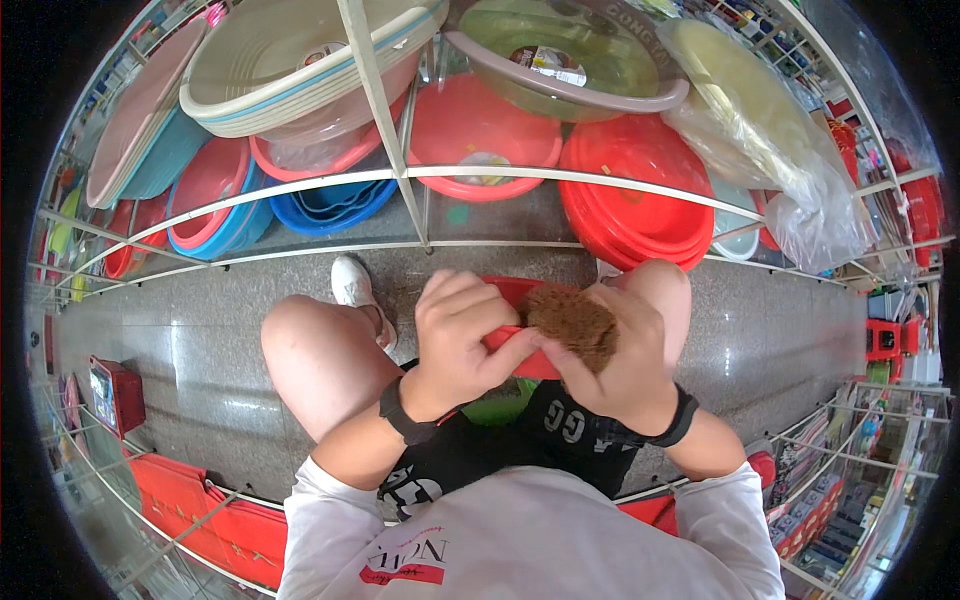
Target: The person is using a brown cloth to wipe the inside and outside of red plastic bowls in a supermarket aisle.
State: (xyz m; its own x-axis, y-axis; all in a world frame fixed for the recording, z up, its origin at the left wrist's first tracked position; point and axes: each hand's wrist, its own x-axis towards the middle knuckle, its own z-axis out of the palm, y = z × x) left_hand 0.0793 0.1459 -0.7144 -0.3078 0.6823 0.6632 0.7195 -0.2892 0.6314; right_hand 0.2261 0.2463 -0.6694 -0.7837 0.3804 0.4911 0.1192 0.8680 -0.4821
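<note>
Between my knees, my left hand (459, 330) grips a red plastic piece (534, 365), perhaps a small basin or scoop. Its full shape is hidden behind both hands. My right hand (634, 360) is closed around a brown fibrous scrubber (574, 319), which overlaps the red plastic. The thumbs of both hands come close together at the red rim. Just below, part of a green object (501, 409) shows between my legs; I cannot tell what it is.
A white metal rack (315, 180) ahead holds red basins (645, 180), cream basins (262, 90), a blue basin (337, 202) and a plastic-wrapped stack (757, 97). A red box (118, 396) stands on the grey floor (217, 360) at left. Red bags (202, 517) hang behind me.
</note>
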